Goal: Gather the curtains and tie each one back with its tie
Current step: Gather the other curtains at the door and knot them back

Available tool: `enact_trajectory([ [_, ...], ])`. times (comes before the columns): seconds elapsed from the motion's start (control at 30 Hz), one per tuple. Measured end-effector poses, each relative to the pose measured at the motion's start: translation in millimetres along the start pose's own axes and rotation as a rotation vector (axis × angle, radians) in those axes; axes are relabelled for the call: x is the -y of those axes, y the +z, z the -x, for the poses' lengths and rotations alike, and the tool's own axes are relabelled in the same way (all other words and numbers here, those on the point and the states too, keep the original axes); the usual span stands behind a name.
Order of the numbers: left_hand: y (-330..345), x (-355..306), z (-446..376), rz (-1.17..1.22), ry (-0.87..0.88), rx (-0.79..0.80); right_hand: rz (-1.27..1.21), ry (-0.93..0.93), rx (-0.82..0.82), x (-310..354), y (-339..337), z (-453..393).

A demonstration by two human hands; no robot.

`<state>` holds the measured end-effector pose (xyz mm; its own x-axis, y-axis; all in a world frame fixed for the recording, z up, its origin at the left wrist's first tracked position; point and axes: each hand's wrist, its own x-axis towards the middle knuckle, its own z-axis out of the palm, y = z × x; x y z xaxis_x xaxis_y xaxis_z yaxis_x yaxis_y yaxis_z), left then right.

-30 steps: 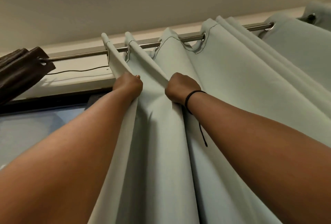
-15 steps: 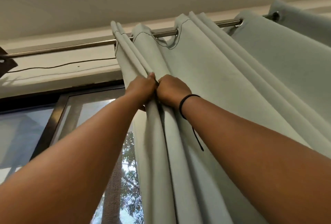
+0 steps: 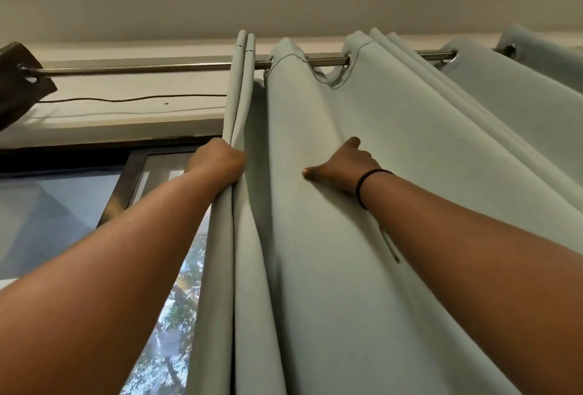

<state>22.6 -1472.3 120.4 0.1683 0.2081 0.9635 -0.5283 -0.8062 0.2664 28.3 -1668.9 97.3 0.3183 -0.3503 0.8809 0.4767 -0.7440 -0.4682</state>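
Up by the curtain rod (image 3: pixel 142 68), my left hand (image 3: pixel 217 162) grips the bunched leading folds of the pale green curtain (image 3: pixel 315 237), which hangs from its rings on the rod. My right hand (image 3: pixel 342 166) lies spread against the next fold, fingers straight and thumb out. To the left, the window (image 3: pixel 63 199) shows bare.

Plain pale green curtain (image 3: pixel 331 237), silver rod (image 3: pixel 142 69), black wristband (image 3: pixel 362 186).
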Motion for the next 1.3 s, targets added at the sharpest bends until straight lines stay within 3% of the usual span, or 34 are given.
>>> enact_trajectory([
  [0.07, -9, 18, -2, -0.002, 0.02, -0.001, 0.024, 0.02, 0.024, 5, 7, -2],
  [0.27, -34, 74, -13, -0.06, 0.052, 0.003, 0.239, -0.144, -0.132, 43, 50, 12],
  [0.47, -66, 127, -27, -0.153, 0.068, -0.04, 0.356, -0.278, -0.174, 123, 116, 33],
  [0.63, -96, 148, -38, -0.028, 0.043, -0.018, 0.32, -0.631, 0.012, 225, 162, 53],
  [0.73, -106, 169, -39, 0.18, 0.007, 0.05, 0.243, -0.711, 0.088, 244, 165, 60],
  [0.83, -94, 169, -32, 0.236, 0.037, 0.094, 0.039, -0.63, 0.139, 227, 153, 59],
  [0.97, -68, 135, -17, 0.344, 0.063, 0.103, -0.161, -0.478, 0.361, 198, 132, 64],
  [1.13, -45, 109, -9, 0.505, 0.093, 0.159, -0.092, -0.289, 0.583, 158, 89, 47],
  [1.2, -37, 92, -4, 0.633, -0.001, 0.225, -0.011, -0.251, 0.697, 135, 62, 34],
  [1.23, -38, 90, -3, 0.675, -0.041, 0.246, 0.024, -0.235, 0.697, 127, 54, 30],
  [1.3, -34, 70, -1, 0.673, -0.066, 0.236, 0.043, -0.251, 0.54, 103, 32, 13],
])
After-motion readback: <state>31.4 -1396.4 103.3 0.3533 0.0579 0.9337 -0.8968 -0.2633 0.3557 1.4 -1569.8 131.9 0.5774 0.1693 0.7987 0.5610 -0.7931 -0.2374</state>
